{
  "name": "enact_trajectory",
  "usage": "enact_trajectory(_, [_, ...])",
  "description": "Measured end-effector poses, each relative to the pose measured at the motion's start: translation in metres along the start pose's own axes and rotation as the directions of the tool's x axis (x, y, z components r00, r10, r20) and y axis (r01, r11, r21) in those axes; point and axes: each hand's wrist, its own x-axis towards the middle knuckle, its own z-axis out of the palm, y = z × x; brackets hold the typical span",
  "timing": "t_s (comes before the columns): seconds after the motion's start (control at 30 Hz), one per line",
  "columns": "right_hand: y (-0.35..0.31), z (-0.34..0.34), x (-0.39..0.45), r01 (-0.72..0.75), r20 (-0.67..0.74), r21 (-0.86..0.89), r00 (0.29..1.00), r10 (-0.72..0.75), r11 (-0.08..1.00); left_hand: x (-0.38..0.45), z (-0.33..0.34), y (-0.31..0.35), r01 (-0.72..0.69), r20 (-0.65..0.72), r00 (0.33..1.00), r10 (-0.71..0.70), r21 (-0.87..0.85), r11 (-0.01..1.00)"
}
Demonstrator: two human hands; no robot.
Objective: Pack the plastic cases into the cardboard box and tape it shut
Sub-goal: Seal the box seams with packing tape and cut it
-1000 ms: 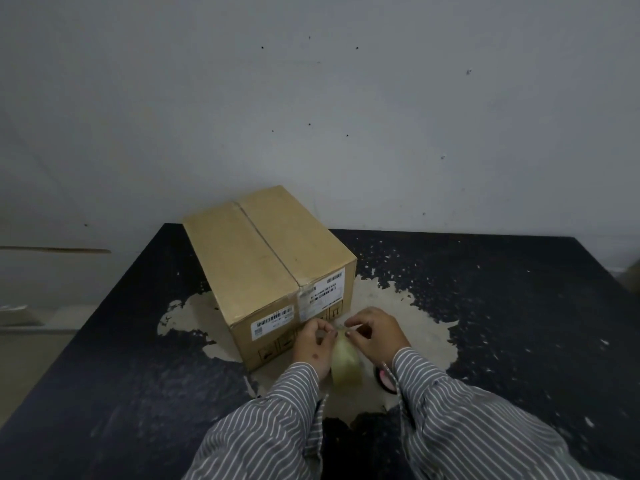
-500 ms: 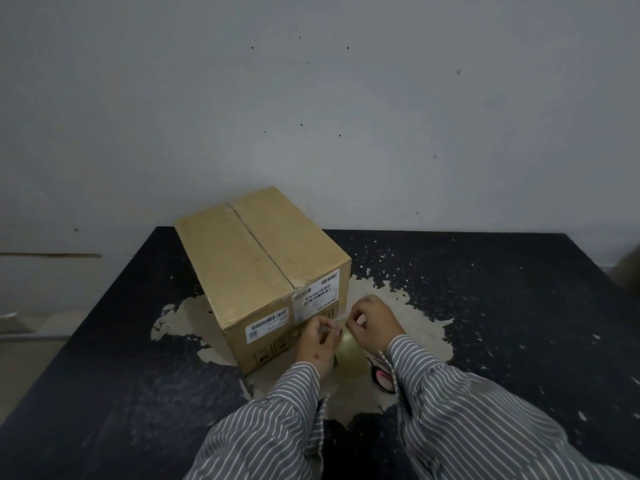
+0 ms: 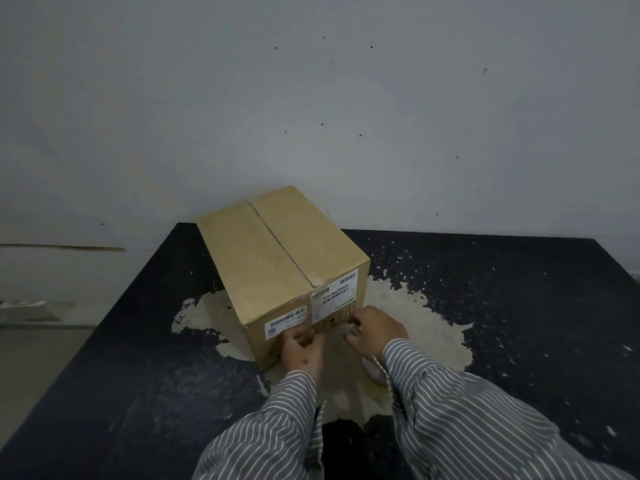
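Note:
The cardboard box (image 3: 277, 258) stands shut on the table, its top flaps meeting in a seam, with white labels on its near face. Both my hands are at the lower part of that face. My left hand (image 3: 302, 348) has its fingers curled and pinches one end of a strip of clear tape (image 3: 333, 337). My right hand (image 3: 375, 332) pinches the other end. The strip is faint and hard to make out. The tape roll (image 3: 375, 372) lies on the table under my right wrist, partly hidden by the sleeve. No plastic cases show.
The black table (image 3: 519, 323) has a large worn pale patch (image 3: 415, 317) around the box. A grey wall rises right behind the box. The table's left edge drops to the floor (image 3: 41, 358).
My hands have moved apart and up against the box's near face. The tape strip that hung between them is now drawn out sideways.

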Motion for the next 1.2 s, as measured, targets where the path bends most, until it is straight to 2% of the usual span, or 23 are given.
enact_trajectory(0.07, [-0.01, -0.001, 0.004, 0.033, -0.069, 0.167, 0.997, -0.022, 0.985, -0.003, -0.001, 0.004, -0.07, -0.052, 0.996, 0.068, -0.039, 0.997])
enact_trajectory(0.13, [-0.016, 0.001, 0.008, 0.026, -0.086, 0.386, 0.996, 0.007, 0.922, -0.006, -0.003, 0.005, -0.118, -0.091, 0.99, 0.112, -0.063, 0.991])
enact_trajectory(0.2, [-0.022, 0.005, 0.011, -0.027, -0.054, 0.589, 0.996, 0.073, 0.807, -0.009, -0.005, 0.006, -0.157, -0.121, 0.981, 0.149, -0.066, 0.985])
enact_trajectory(0.27, [-0.026, 0.01, 0.013, -0.098, 0.002, 0.72, 0.99, 0.138, 0.687, -0.014, -0.007, 0.008, -0.201, -0.138, 0.972, 0.192, -0.061, 0.978])
enact_trajectory(0.43, [-0.033, 0.02, 0.019, -0.276, 0.186, 0.872, 0.951, 0.247, 0.404, -0.018, -0.008, 0.01, -0.243, -0.127, 0.964, 0.234, -0.058, 0.968])
enact_trajectory(0.6, [-0.034, 0.024, 0.023, -0.308, 0.255, 0.926, 0.937, 0.239, 0.22, -0.022, -0.008, 0.012, -0.264, -0.088, 0.962, 0.259, -0.051, 0.963])
enact_trajectory(0.83, [-0.033, 0.023, 0.018, -0.294, 0.261, 0.942, 0.945, 0.195, 0.161, -0.022, -0.002, 0.015, -0.244, -0.125, 0.964, 0.237, -0.045, 0.969])
enact_trajectory(1.03, [-0.034, 0.025, 0.018, -0.323, 0.298, 0.937, 0.937, 0.184, 0.129, -0.017, 0.004, 0.02, -0.143, -0.204, 0.971, 0.125, -0.075, 0.987])
enact_trajectory(1.2, [-0.034, 0.03, 0.019, -0.312, 0.273, 0.933, 0.939, 0.208, 0.183, -0.009, 0.002, 0.02, -0.018, -0.252, 0.968, 0.006, -0.047, 0.999])
